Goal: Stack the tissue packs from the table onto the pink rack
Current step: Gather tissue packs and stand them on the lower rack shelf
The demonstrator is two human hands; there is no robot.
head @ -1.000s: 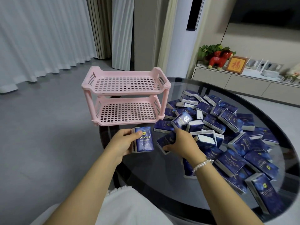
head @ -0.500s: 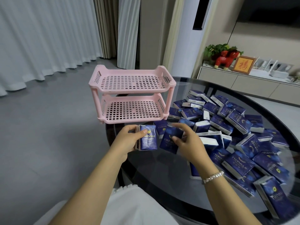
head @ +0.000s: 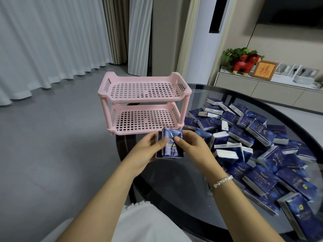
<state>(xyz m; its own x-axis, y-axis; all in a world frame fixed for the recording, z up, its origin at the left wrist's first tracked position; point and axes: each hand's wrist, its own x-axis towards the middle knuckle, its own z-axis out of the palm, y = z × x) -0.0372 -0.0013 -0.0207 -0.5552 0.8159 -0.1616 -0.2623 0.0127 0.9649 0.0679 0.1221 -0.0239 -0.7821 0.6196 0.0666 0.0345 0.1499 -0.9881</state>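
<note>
A pink two-tier rack (head: 143, 103) stands at the left edge of the round glass table (head: 174, 186), both perforated shelves bare. Just in front of its lower shelf, my left hand (head: 145, 152) and my right hand (head: 194, 149) together grip a small stack of dark blue tissue packs (head: 172, 145), held upright side by side. A large heap of the same blue packs (head: 258, 151) covers the table's right half.
A grey floor and white curtains (head: 43, 46) lie to the left. A low cabinet (head: 262, 91) with a red toy figure, a plant and a framed picture stands behind the table. Bare dark glass shows near my forearms.
My right hand lifted a pack from the heap and brought it left against the pack in my left hand. Both hands now hold the packs together, closer to the rack.
</note>
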